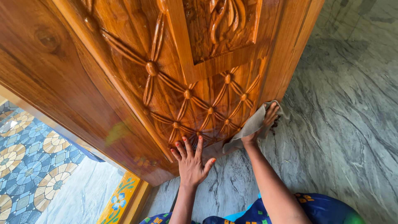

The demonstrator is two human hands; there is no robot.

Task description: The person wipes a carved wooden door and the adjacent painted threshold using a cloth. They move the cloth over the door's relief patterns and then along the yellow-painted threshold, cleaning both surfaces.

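The left hand (191, 159) lies flat with fingers spread against the carved wooden door (182, 83); the right hand (265, 122) grips a grey cloth (248, 128) at the door's lower corner, above the grey marble floor (344, 124), patterned tiles (29, 161) left of the door

Hidden and cut-off parts of the door-wiping scene

The carved, varnished brown wooden door (186, 79) runs off the frame at twelve and nine o'clock. The grey-beige cloth (248, 128) covers the right hand's (265, 120) palm, leaving only the fingers (271, 111) showing. Both forearms are cut off at six o'clock, as is the blue patterned garment (319, 207).
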